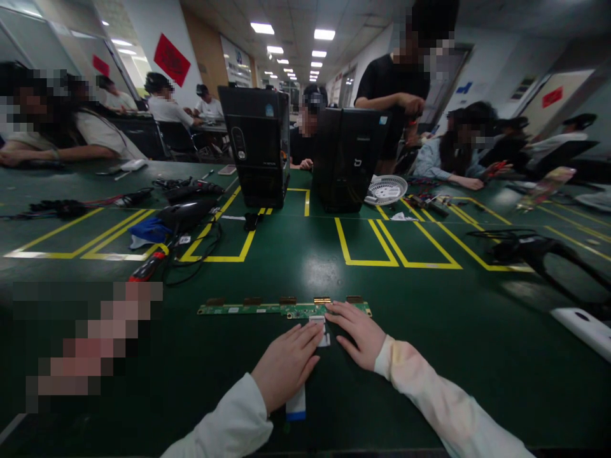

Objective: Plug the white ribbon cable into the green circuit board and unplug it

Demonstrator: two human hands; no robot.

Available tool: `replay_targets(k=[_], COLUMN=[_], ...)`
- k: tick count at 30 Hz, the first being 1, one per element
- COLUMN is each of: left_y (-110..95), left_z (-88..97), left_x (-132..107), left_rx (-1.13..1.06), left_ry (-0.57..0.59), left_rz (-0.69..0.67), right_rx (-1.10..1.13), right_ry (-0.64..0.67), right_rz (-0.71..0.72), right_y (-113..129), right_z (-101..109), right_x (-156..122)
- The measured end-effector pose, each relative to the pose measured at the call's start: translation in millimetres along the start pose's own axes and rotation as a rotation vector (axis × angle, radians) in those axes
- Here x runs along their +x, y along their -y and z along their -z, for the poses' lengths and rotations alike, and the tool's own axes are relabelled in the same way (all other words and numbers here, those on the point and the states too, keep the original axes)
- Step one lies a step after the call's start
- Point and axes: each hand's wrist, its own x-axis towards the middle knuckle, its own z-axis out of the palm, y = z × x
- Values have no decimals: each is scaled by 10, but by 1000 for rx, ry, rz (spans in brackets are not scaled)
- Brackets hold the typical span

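Observation:
A long, narrow green circuit board (260, 309) with brown-gold tabs along its far edge lies across the green table in front of me. From its near side a white flat ribbon cable (296, 404) runs towards me and ends in a blue tip. My left hand (291, 362) lies flat over the cable close to the board, fingers stretched out, hiding the cable's middle. My right hand (356, 334) is spread at the right part of the board, its fingertips at the near edge. The small white piece under my left fingertips is partly covered.
Two black computer towers (255, 146) stand across the table, with a white basket (386, 189) beside the right one. Yellow tape (372, 263) marks the table. A red-handled tool (149, 264), a black hot-air-gun-like object (188, 213) and cables lie left. Other people sit or stand around.

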Motion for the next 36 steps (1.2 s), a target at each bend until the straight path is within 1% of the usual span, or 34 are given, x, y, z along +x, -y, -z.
replay_targets(k=[5, 8, 11, 13, 15, 19, 22, 24, 27, 30, 36], left_y=[4, 6, 7, 20, 52, 167, 260, 308, 349, 355, 335], left_z=[-39, 44, 173, 216, 193, 25, -61, -66, -35, -8, 9], left_x=[-9, -45, -164, -302, -473, -797, -922, -937, -905, -865, -846], left_rx=[3, 37, 84, 119, 153, 168, 154, 144, 129, 125, 130], left_ry=[4, -13, -67, -68, -71, -120, -158, -168, -165, -152, -149], left_rz=[4, 13, 105, 173, 244, 348, 398, 410, 418, 437, 436], right_rx=[-27, -41, -48, -56, -61, -44, -18, -15, -31, -36, -30], right_ry=[-7, -2, 8, 9, 3, 11, 75, 134, 203, 241, 296], right_rz=[-2, -13, -21, -26, -28, 5, 55, 58, -6, -54, -45], right_y=[18, 11, -8, -14, -4, 65, 128, 160, 190, 207, 237], right_z=[2, -8, -25, -29, -19, 42, 85, 98, 103, 112, 165], right_x=[25, 37, 34, 29, 28, 54, 88, 109, 134, 148, 174])
